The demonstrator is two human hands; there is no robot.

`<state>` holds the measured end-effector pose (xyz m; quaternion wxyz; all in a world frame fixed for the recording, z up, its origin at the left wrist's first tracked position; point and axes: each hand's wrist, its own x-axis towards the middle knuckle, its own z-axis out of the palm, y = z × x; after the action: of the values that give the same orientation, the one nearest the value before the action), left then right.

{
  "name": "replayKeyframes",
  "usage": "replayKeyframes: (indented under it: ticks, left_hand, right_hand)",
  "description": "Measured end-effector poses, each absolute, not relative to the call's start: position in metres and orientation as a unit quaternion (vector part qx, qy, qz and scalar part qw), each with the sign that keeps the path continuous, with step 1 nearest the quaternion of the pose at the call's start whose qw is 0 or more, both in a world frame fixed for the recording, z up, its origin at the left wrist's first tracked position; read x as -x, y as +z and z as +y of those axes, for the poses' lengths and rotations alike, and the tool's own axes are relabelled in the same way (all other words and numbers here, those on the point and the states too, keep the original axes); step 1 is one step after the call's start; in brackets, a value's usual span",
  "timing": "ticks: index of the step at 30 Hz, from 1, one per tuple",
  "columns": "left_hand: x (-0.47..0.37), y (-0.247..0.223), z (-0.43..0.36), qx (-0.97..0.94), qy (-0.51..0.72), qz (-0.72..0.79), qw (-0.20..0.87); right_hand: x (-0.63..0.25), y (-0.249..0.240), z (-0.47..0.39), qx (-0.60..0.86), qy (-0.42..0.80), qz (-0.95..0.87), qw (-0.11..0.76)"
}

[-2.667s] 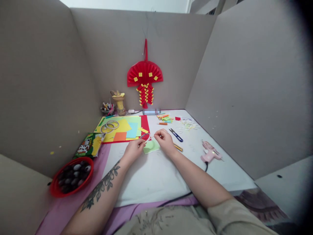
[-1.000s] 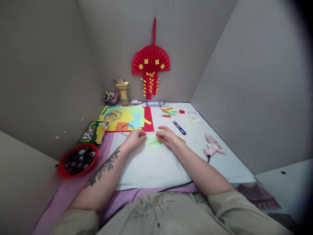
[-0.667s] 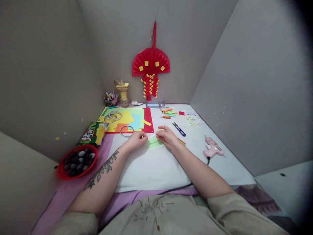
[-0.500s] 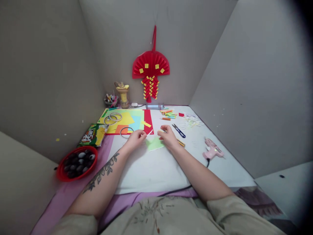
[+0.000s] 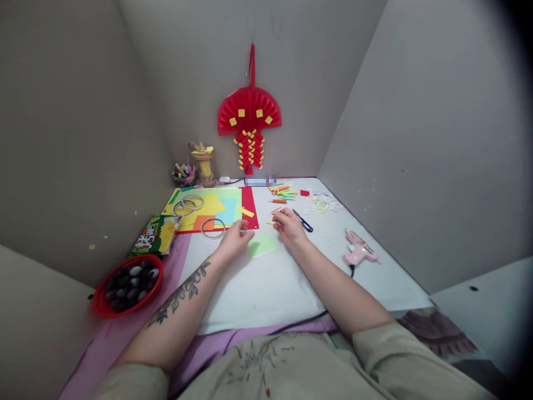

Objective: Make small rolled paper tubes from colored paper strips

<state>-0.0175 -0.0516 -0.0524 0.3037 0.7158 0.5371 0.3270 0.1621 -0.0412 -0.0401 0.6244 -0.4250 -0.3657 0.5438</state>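
Perhaps for easy reach, the green paper [image 5: 262,246] lies mid-frame between my left hand [image 5: 236,237] and right hand [image 5: 290,226], fingers curled; I can't tell whether either grips anything.

2.7 s ago to now: ring [image 5: 202,228] out of left hand [image 5: 236,239]; it now sits left of centre, just beside that hand, overlapping the edge of the papers [image 5: 210,200]. Hands, then nearly meeting at centre, have parted. White strip, at left fingertips 0.5 s ago, gone from there; left thumb and fingers now spread. Right hand [image 5: 290,225] shifted up and right; it now partly covers the snips [image 5: 307,225], clear of it before. Pale sliver [image 5: 279,209] now at its fingertips; whether same strip, cannot tell. Yellow stick beside right wrist: now hidden there. More of green sheet [image 5: 263,245] uncovered.
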Motion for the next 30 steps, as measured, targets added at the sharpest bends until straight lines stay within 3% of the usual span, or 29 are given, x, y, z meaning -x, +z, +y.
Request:
replayKeyframes:
  ticks: [4, 12, 15, 19, 23, 27, 30]
  left_hand:
    - [-0.009, -0.046, -0.045, -0.819, 0.151, 0.533, 0.151]
    - [-0.053, -0.005, -0.028, -0.923, -0.169, 0.329, 0.106]
    - [-0.053, 0.001, -0.025, -0.922, -0.212, 0.317, 0.073]
    - [-0.045, -0.003, -0.017, -0.932, -0.160, 0.316, 0.075]
    - [-0.030, -0.005, -0.006, -0.915, -0.084, 0.352, 0.178]
    - [-0.009, -0.008, -0.013, -0.826, 0.204, 0.448, 0.275]
    - [0.005, -0.020, -0.034, -0.647, 0.380, 0.536, 0.387]
  right_hand:
    - [-0.172, -0.040, -0.035, 0.429, 0.544, -0.339, 0.636]
    - [-0.177, -0.034, -0.037, 0.400, 0.534, -0.330, 0.668]
    - [-0.181, -0.033, -0.035, 0.399, 0.542, -0.304, 0.674]
    - [-0.184, -0.032, -0.033, 0.403, 0.545, -0.279, 0.680]
    - [-0.187, -0.033, -0.032, 0.405, 0.541, -0.273, 0.684]
    - [-0.187, -0.034, -0.031, 0.412, 0.543, -0.274, 0.678]
    - [-0.182, -0.035, -0.034, 0.415, 0.541, -0.307, 0.664]
